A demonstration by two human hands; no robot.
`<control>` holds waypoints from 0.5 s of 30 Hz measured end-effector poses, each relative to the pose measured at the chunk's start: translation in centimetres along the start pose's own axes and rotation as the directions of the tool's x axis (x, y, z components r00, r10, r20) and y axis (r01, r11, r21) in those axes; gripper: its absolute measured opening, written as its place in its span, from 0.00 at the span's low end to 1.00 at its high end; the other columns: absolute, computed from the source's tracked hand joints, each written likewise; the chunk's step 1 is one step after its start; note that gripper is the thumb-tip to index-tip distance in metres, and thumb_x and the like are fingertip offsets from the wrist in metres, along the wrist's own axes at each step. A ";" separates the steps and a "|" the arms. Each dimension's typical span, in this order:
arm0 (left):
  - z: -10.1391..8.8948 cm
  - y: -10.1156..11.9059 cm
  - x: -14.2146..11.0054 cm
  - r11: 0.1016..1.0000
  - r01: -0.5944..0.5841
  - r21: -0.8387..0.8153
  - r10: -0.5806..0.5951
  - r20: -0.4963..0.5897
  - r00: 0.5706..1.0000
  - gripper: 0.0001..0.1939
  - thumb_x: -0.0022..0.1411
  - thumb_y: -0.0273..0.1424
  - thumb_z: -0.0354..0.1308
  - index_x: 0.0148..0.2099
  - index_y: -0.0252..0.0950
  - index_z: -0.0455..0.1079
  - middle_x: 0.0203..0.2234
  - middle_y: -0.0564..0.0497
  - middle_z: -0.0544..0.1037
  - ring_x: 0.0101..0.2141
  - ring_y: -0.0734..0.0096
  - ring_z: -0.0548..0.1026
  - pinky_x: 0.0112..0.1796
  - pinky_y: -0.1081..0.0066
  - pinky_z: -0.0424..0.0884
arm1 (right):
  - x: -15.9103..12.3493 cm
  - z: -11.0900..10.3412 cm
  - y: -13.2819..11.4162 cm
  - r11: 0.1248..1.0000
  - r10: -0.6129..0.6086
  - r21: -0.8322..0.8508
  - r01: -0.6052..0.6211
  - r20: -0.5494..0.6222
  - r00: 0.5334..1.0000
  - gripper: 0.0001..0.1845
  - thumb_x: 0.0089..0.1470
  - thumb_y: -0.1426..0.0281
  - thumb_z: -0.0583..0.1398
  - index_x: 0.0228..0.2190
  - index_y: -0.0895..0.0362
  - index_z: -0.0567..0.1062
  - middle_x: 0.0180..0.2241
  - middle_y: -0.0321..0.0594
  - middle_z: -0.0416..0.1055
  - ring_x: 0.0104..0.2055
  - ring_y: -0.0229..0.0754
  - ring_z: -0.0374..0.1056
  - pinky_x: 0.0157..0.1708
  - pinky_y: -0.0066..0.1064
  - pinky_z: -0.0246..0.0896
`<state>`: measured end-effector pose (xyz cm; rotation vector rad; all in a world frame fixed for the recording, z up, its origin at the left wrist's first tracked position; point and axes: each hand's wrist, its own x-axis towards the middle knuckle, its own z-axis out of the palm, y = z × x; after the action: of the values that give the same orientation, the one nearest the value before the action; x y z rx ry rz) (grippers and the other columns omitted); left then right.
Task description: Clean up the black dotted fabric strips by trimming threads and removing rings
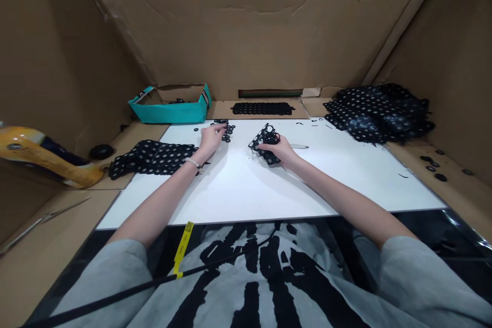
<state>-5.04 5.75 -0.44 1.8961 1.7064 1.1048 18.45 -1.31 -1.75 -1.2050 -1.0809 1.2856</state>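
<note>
My right hand [283, 151] is closed on a crumpled black perforated rubber sheet [265, 138], its round holes showing over the white board [238, 189]. My left hand [212, 138] reaches down to a small heap of black rubber rings [227, 132], fingertips bent together at the heap. Whether a ring is between those fingers is hidden. Under my left forearm and to its left lies another black sheet with holes [157, 156].
A teal-sided cardboard box [169, 111] holding some black rings stands back left. A black perforated strip [263, 108] lies at the back, and a pile of perforated sheets [378, 110] back right. Tweezers [46, 218] and a yellow-orange tool [46, 154] are at left.
</note>
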 end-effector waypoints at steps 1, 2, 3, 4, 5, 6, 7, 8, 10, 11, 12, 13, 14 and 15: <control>-0.2 0.1 -0.1 0.995 -0.037 0.093 0.040 -0.027 0.999 0.21 0.59 0.31 0.57 0.54 0.38 0.74 0.54 0.42 0.74 0.51 0.51 0.68 0.50 0.57 0.63 | 0.0 0.0 0.1 1.000 -0.008 0.005 0.008 -0.002 1.000 0.25 0.30 0.65 0.72 0.33 0.57 0.73 0.30 0.40 0.77 0.32 0.46 0.73 0.34 0.39 0.70; -0.3 0.4 -0.5 0.984 -0.078 0.162 0.085 -0.035 0.996 0.24 0.59 0.31 0.58 0.58 0.40 0.71 0.58 0.43 0.70 0.53 0.49 0.64 0.52 0.55 0.61 | 0.1 0.0 0.3 1.000 -0.021 0.009 0.021 -0.008 1.000 0.25 0.30 0.65 0.72 0.34 0.57 0.73 0.31 0.40 0.77 0.33 0.46 0.73 0.35 0.39 0.71; -0.3 1.0 -1.0 0.971 -0.135 0.198 0.141 -0.019 0.990 0.25 0.59 0.32 0.58 0.59 0.40 0.70 0.58 0.43 0.69 0.54 0.48 0.62 0.53 0.53 0.59 | 0.1 0.0 0.5 0.999 -0.036 0.012 0.036 -0.018 0.999 0.26 0.30 0.65 0.72 0.34 0.57 0.73 0.32 0.40 0.77 0.35 0.46 0.73 0.37 0.38 0.70; -0.2 1.7 -1.6 0.956 -0.214 0.200 0.213 0.023 0.977 0.24 0.60 0.34 0.58 0.59 0.40 0.70 0.57 0.43 0.70 0.54 0.49 0.62 0.54 0.53 0.59 | 0.2 0.0 0.7 0.999 -0.048 0.015 0.048 -0.028 0.998 0.26 0.29 0.65 0.72 0.34 0.57 0.73 0.33 0.40 0.78 0.36 0.45 0.73 0.38 0.38 0.70; 0.0 2.5 -2.4 0.935 -0.310 0.173 0.301 0.079 0.950 0.21 0.61 0.35 0.58 0.56 0.40 0.72 0.54 0.44 0.72 0.52 0.51 0.62 0.54 0.53 0.59 | 0.2 0.1 0.9 0.998 -0.057 0.019 0.058 -0.039 0.998 0.26 0.29 0.65 0.72 0.35 0.57 0.74 0.33 0.39 0.78 0.36 0.45 0.73 0.39 0.38 0.70; 0.2 3.4 -3.2 0.903 -0.408 0.131 0.390 0.144 0.909 0.18 0.61 0.38 0.59 0.52 0.40 0.74 0.49 0.45 0.75 0.50 0.52 0.64 0.54 0.54 0.59 | 0.2 0.1 0.9 0.998 -0.061 0.027 0.063 -0.045 0.997 0.27 0.29 0.65 0.73 0.35 0.57 0.74 0.33 0.39 0.77 0.37 0.44 0.73 0.40 0.37 0.69; 0.4 4.2 -4.1 0.874 -0.477 0.087 0.454 0.198 0.869 0.15 0.60 0.39 0.60 0.47 0.40 0.76 0.46 0.46 0.76 0.49 0.53 0.64 0.53 0.55 0.60 | 0.1 0.2 0.9 0.997 -0.060 0.045 0.062 -0.042 0.997 0.27 0.29 0.64 0.73 0.34 0.58 0.74 0.33 0.39 0.77 0.37 0.44 0.72 0.40 0.37 0.69; 0.6 4.9 -4.8 0.859 -0.509 0.054 0.484 0.234 0.843 0.14 0.59 0.40 0.61 0.45 0.40 0.77 0.43 0.46 0.77 0.48 0.54 0.65 0.52 0.56 0.61 | 0.0 0.2 0.9 0.996 -0.053 0.074 0.055 -0.024 0.998 0.26 0.29 0.64 0.73 0.34 0.58 0.75 0.34 0.39 0.77 0.37 0.44 0.72 0.41 0.36 0.68; 0.9 5.9 -5.8 0.871 -0.491 -0.010 0.477 0.253 0.842 0.12 0.57 0.39 0.63 0.41 0.40 0.77 0.39 0.47 0.79 0.46 0.55 0.67 0.49 0.58 0.64 | -0.2 0.4 0.5 0.988 -0.037 0.150 0.030 0.041 0.998 0.25 0.31 0.63 0.73 0.34 0.58 0.75 0.34 0.39 0.78 0.37 0.44 0.73 0.41 0.36 0.68; 1.1 6.1 -6.1 0.891 -0.453 -0.042 0.448 0.247 0.859 0.11 0.57 0.38 0.63 0.40 0.39 0.77 0.37 0.48 0.79 0.44 0.56 0.68 0.47 0.59 0.65 | -0.4 0.5 0.3 0.983 -0.034 0.183 0.019 0.079 0.996 0.24 0.31 0.63 0.73 0.33 0.58 0.76 0.34 0.40 0.78 0.37 0.44 0.73 0.42 0.36 0.68; 1.2 6.1 -6.1 0.914 -0.398 -0.084 0.406 0.240 0.882 0.10 0.56 0.37 0.63 0.38 0.38 0.77 0.36 0.48 0.80 0.42 0.58 0.70 0.46 0.60 0.66 | -0.5 0.5 0.1 0.978 -0.039 0.208 0.015 0.113 0.993 0.24 0.31 0.64 0.73 0.33 0.58 0.76 0.34 0.39 0.78 0.37 0.43 0.73 0.43 0.36 0.67; 1.3 6.0 -5.9 0.934 -0.328 -0.138 0.353 0.238 0.905 0.09 0.56 0.36 0.63 0.37 0.38 0.78 0.35 0.48 0.80 0.40 0.60 0.72 0.44 0.62 0.67 | -0.6 0.6 -0.1 0.975 -0.049 0.222 0.018 0.137 0.989 0.24 0.31 0.65 0.73 0.33 0.58 0.76 0.34 0.39 0.78 0.37 0.43 0.73 0.44 0.36 0.67; 1.4 5.7 -5.5 0.949 -0.244 -0.200 0.290 0.248 0.924 0.09 0.55 0.35 0.63 0.36 0.37 0.78 0.34 0.48 0.81 0.38 0.61 0.73 0.42 0.63 0.68 | -0.6 0.6 -0.2 0.974 -0.060 0.226 0.024 0.151 0.987 0.24 0.30 0.67 0.73 0.34 0.58 0.76 0.34 0.38 0.78 0.38 0.43 0.73 0.45 0.36 0.67; 1.5 5.2 -5.0 0.954 -0.146 -0.262 0.218 0.272 0.937 0.10 0.53 0.35 0.64 0.36 0.36 0.78 0.33 0.47 0.81 0.36 0.63 0.74 0.40 0.65 0.68 | -0.6 0.6 -0.3 0.975 -0.064 0.221 0.028 0.158 0.985 0.25 0.29 0.68 0.73 0.34 0.57 0.76 0.33 0.38 0.78 0.38 0.42 0.73 0.45 0.36 0.67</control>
<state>-0.25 0.28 0.80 1.9780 1.1978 0.9771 17.82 -1.86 -1.36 -0.9172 -1.0480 1.4466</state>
